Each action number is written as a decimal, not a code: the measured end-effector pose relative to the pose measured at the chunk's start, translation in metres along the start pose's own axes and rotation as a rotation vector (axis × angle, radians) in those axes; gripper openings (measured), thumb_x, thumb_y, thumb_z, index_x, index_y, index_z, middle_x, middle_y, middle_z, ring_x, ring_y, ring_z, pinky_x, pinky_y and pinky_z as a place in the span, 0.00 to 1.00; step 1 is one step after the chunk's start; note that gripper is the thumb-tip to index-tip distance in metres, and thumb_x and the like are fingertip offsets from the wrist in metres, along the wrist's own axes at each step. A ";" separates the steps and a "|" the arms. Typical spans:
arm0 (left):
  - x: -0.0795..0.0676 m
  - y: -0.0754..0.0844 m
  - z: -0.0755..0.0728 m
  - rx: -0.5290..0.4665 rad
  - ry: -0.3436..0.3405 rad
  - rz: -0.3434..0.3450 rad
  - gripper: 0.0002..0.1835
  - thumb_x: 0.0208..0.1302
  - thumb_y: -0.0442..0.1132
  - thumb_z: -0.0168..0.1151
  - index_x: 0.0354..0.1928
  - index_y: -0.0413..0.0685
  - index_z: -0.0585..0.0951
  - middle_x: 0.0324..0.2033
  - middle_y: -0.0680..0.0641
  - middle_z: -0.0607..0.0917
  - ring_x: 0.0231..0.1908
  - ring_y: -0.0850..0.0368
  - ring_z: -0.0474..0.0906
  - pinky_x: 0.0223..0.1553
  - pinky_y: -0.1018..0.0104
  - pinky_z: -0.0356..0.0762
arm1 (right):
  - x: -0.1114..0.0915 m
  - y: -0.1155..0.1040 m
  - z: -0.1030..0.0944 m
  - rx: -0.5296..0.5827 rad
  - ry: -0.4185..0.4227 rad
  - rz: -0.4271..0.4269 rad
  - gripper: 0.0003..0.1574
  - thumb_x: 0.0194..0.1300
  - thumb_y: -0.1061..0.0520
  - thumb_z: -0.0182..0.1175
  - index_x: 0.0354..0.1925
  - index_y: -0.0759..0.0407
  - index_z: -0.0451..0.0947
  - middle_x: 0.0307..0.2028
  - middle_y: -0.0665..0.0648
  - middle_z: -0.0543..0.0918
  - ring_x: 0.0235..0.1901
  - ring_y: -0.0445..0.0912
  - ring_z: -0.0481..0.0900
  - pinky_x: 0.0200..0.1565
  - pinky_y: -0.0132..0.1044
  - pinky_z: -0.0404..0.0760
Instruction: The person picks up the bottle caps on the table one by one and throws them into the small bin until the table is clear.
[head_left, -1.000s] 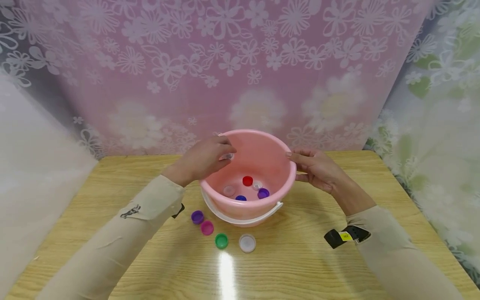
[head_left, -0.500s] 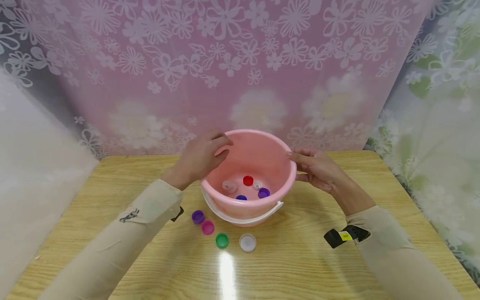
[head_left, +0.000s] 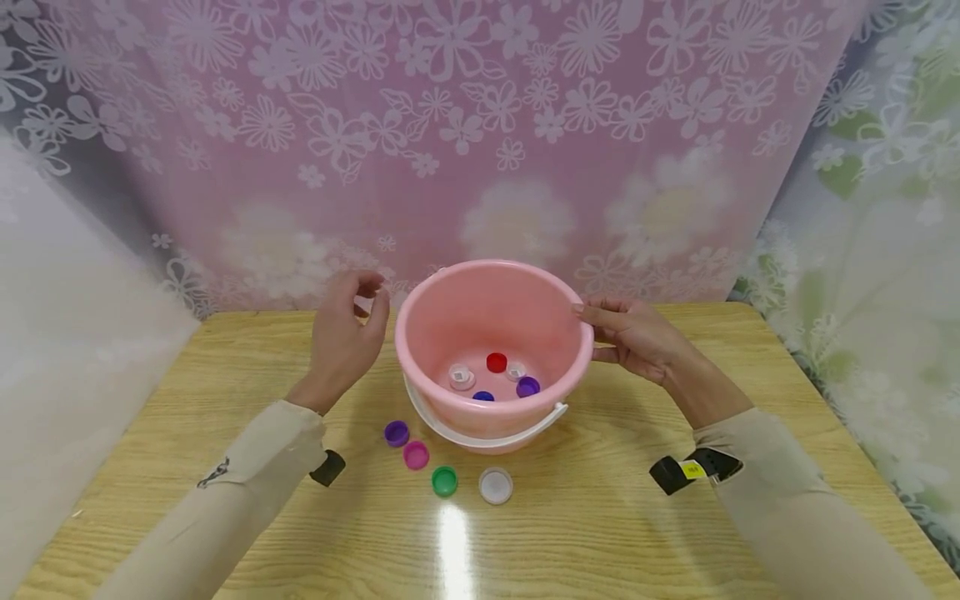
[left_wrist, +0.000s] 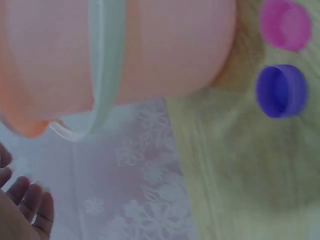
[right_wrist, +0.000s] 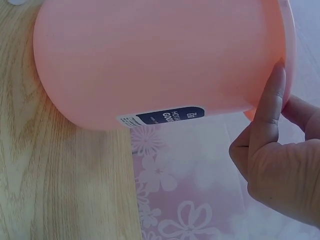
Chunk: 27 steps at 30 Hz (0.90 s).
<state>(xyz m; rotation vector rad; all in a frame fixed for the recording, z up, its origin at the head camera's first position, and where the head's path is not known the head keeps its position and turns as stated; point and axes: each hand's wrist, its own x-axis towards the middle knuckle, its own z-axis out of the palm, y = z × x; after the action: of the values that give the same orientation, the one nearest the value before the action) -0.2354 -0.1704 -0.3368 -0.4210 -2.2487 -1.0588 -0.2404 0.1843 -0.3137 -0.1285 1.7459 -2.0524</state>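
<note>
A pink bucket [head_left: 487, 425] with a white handle [head_left: 457, 435] stands upright on the table. Its right rim is pinched by my right hand [head_left: 637, 337], thumb over the edge and fingers outside. To the left of the bucket, apart from it, my left hand [head_left: 345, 333] is raised with loosely bent fingers and nothing visible in them. Inside on the bottom lie a red cap [head_left: 497, 362], a purple cap [head_left: 527, 387], a blue cap [head_left: 483, 397], partly hidden by the near rim, and clear caps [head_left: 461, 377].
In front of the bucket, a second purple cap [head_left: 397, 433], a pink cap [head_left: 416, 455], a green cap [head_left: 444, 481] and a white cap [head_left: 496, 486] lie on the wooden table [head_left: 600, 517]. Behind the table hangs a pink floral curtain [head_left: 480, 192].
My left hand let go of a clear cap, which dropped to the bucket's bottom. That hand then moved left, away from the bucket. My right hand stayed on the rim.
</note>
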 end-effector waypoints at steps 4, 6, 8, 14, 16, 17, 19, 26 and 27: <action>-0.019 -0.014 -0.010 0.072 -0.154 -0.102 0.10 0.66 0.34 0.53 0.45 0.39 0.78 0.43 0.43 0.77 0.42 0.47 0.75 0.36 0.55 0.77 | -0.001 0.000 0.000 0.008 0.009 0.003 0.18 0.69 0.55 0.58 0.49 0.69 0.71 0.41 0.59 0.79 0.39 0.48 0.82 0.40 0.37 0.83; -0.029 -0.019 -0.012 0.117 -0.245 -0.115 0.10 0.65 0.34 0.54 0.45 0.40 0.80 0.44 0.43 0.77 0.44 0.46 0.75 0.36 0.56 0.78 | -0.001 0.000 0.000 0.012 0.011 0.005 0.19 0.69 0.55 0.58 0.50 0.69 0.71 0.41 0.59 0.79 0.39 0.48 0.82 0.40 0.37 0.83; -0.039 -0.025 -0.012 0.156 -0.334 -0.110 0.10 0.63 0.35 0.56 0.45 0.41 0.81 0.45 0.43 0.78 0.44 0.47 0.74 0.37 0.55 0.78 | -0.001 0.000 0.000 0.011 0.011 0.005 0.20 0.69 0.55 0.58 0.50 0.69 0.71 0.40 0.59 0.79 0.39 0.47 0.82 0.41 0.37 0.83; -0.068 -0.037 -0.008 0.187 -0.662 -0.045 0.17 0.60 0.35 0.62 0.52 0.38 0.79 0.49 0.43 0.76 0.51 0.45 0.73 0.52 0.49 0.74 | 0.001 0.001 0.001 0.000 0.003 0.003 0.20 0.69 0.55 0.58 0.51 0.69 0.71 0.40 0.58 0.79 0.39 0.47 0.82 0.40 0.36 0.83; -0.076 -0.037 -0.007 0.179 -0.771 -0.020 0.20 0.60 0.35 0.63 0.54 0.38 0.77 0.50 0.44 0.77 0.53 0.45 0.72 0.56 0.49 0.72 | 0.001 0.001 0.001 -0.003 0.003 0.002 0.20 0.68 0.54 0.58 0.50 0.68 0.71 0.40 0.58 0.79 0.38 0.47 0.82 0.39 0.36 0.83; -0.079 -0.037 -0.006 0.176 -0.815 -0.003 0.21 0.59 0.34 0.64 0.55 0.38 0.77 0.51 0.44 0.77 0.54 0.46 0.73 0.56 0.50 0.72 | 0.001 0.001 0.001 -0.004 0.002 0.000 0.20 0.69 0.54 0.58 0.50 0.68 0.72 0.39 0.58 0.79 0.38 0.46 0.82 0.39 0.36 0.83; -0.084 -0.036 -0.005 0.173 -0.880 0.019 0.21 0.58 0.34 0.65 0.55 0.39 0.78 0.50 0.46 0.78 0.53 0.48 0.74 0.55 0.53 0.73 | 0.001 0.001 0.001 -0.005 0.002 -0.002 0.20 0.68 0.54 0.58 0.50 0.69 0.72 0.39 0.58 0.79 0.37 0.46 0.82 0.39 0.36 0.83; -0.093 -0.032 -0.003 0.226 -0.880 0.147 0.15 0.53 0.34 0.68 0.45 0.44 0.82 0.42 0.51 0.80 0.43 0.55 0.76 0.46 0.58 0.78 | 0.000 0.001 0.001 0.009 0.018 0.007 0.23 0.68 0.54 0.59 0.53 0.69 0.69 0.41 0.58 0.79 0.39 0.47 0.82 0.40 0.36 0.83; -0.094 -0.032 -0.003 0.230 -0.873 0.164 0.13 0.54 0.34 0.68 0.44 0.45 0.83 0.41 0.52 0.80 0.42 0.56 0.76 0.45 0.59 0.78 | 0.000 0.000 0.001 0.010 0.019 0.008 0.23 0.68 0.55 0.59 0.54 0.69 0.69 0.41 0.58 0.79 0.39 0.47 0.82 0.40 0.36 0.83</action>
<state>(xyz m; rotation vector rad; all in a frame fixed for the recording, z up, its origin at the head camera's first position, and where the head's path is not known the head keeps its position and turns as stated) -0.1788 -0.1947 -0.4147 -1.1068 -2.9625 -0.5562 -0.2397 0.1833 -0.3139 -0.0989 1.7444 -2.0638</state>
